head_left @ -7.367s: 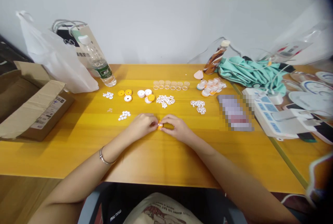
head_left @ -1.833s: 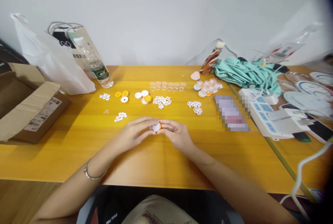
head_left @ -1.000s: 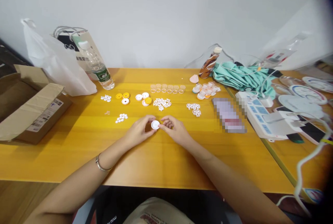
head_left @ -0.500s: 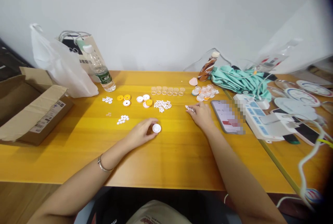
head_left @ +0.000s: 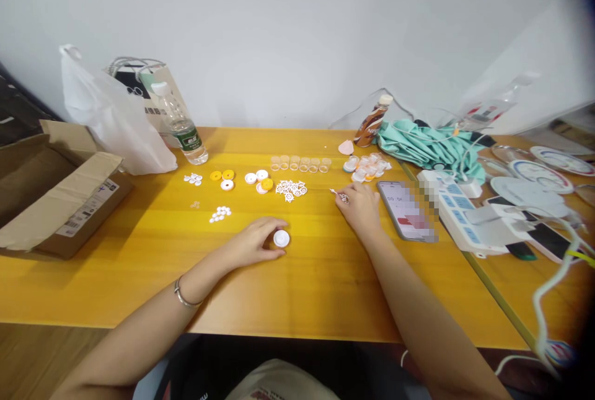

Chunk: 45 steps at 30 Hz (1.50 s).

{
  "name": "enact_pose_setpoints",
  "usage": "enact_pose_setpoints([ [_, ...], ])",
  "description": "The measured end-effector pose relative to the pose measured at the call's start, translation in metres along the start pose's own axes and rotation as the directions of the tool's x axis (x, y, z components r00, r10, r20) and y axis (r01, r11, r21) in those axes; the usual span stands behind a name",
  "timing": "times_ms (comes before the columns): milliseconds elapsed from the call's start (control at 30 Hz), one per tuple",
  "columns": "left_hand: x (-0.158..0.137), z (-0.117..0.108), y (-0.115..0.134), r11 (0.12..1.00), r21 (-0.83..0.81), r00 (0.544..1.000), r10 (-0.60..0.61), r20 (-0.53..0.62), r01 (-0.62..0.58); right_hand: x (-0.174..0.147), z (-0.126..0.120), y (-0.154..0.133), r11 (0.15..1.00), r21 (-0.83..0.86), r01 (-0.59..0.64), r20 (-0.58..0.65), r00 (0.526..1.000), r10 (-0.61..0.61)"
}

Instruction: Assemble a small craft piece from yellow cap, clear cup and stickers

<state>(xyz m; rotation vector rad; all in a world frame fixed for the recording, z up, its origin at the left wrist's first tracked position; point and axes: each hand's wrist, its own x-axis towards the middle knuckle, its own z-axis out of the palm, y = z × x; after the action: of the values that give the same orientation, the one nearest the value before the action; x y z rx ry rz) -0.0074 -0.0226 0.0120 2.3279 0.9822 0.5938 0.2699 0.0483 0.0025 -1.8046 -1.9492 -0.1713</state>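
A white round cup-shaped plastic piece point(head_left: 281, 238) rests on the table between the thumb and fingers of my left hand point(head_left: 253, 242). Those fingers curve around it with a gap and hold nothing. My right hand point(head_left: 360, 204) is lowered over a few small white plastic parts point(head_left: 343, 198), its fingers bent together at their edge; the fingertips partly hide them. Left of that hand lies a pile of white openwork wheel-shaped pieces point(head_left: 291, 189). Clear little cups point(head_left: 304, 165) stand in a row behind the pile.
Yellow and white discs point(head_left: 227, 174) and small white pieces point(head_left: 220, 214) lie at left, near a water bottle point(head_left: 190, 142) and a cardboard box point(head_left: 88, 201). A phone point(head_left: 402, 211), a power strip point(head_left: 458, 214), capped clear pieces point(head_left: 367, 167) and a brown bottle point(head_left: 372, 124) are at right.
My left hand has opened, letting go of the white round piece, which sits slightly lower in view. My right hand stays at the small white parts, its fingers shifted slightly.
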Motion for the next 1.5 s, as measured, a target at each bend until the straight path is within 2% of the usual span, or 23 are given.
enact_pose_setpoints([
  [67,0.000,-0.002,0.002,1.000,-0.024,0.999,-0.007,-0.037,0.007,-0.001,-0.004,-0.005,0.991,0.136,-0.003,-0.056,0.998,0.010],
  [133,0.002,-0.002,0.002,0.999,-0.039,0.992,-0.017,-0.123,0.012,-0.005,-0.006,-0.017,0.926,0.379,0.004,-0.040,0.999,0.012],
  [200,0.003,-0.001,0.000,0.999,-0.038,0.973,-0.012,-0.231,0.003,-0.014,-0.006,-0.035,0.754,0.653,-0.070,0.099,0.995,0.007],
  [267,0.006,0.001,-0.005,0.999,-0.033,0.951,-0.002,-0.311,-0.008,-0.025,-0.003,-0.055,0.543,0.815,-0.204,0.276,0.960,-0.053],
  [333,0.009,0.003,-0.011,0.999,-0.039,0.933,-0.009,-0.360,-0.006,-0.034,0.003,-0.071,0.393,0.862,-0.320,0.393,0.912,-0.117],
  [433,0.017,0.001,-0.023,1.000,-0.019,0.908,-0.018,-0.419,0.011,-0.040,0.011,-0.079,0.249,0.862,-0.442,0.475,0.875,-0.090],
  [500,0.027,-0.003,-0.029,0.999,0.050,0.912,0.016,-0.410,0.005,-0.039,0.013,-0.077,0.189,0.852,-0.488,0.506,0.861,-0.056],
  [667,0.066,-0.010,-0.040,0.950,0.310,0.967,0.104,-0.233,-0.027,-0.035,0.012,-0.071,0.142,0.840,-0.523,0.534,0.844,-0.049],
  [767,0.084,-0.008,-0.043,0.910,0.413,0.979,0.112,-0.168,-0.034,-0.035,0.011,-0.072,0.134,0.841,-0.524,0.534,0.844,-0.056],
  [867,0.090,-0.005,-0.045,0.890,0.452,0.983,0.129,-0.133,-0.056,-0.036,0.012,-0.072,0.138,0.843,-0.519,0.531,0.845,-0.061],
  [1233,0.087,0.003,-0.058,0.894,0.432,0.944,0.236,-0.231,-0.118,-0.034,0.013,-0.070,0.122,0.835,-0.537,0.547,0.834,-0.072],
  [1367,0.084,-0.001,-0.047,0.920,0.361,0.929,0.259,-0.263,-0.154,-0.033,0.015,-0.069,0.104,0.827,-0.552,0.560,0.825,-0.076],
  [1500,0.069,-0.011,-0.024,0.952,0.192,0.919,0.284,-0.274,-0.237,-0.033,0.014,-0.067,0.068,0.808,-0.585,0.589,0.805,-0.071],
])
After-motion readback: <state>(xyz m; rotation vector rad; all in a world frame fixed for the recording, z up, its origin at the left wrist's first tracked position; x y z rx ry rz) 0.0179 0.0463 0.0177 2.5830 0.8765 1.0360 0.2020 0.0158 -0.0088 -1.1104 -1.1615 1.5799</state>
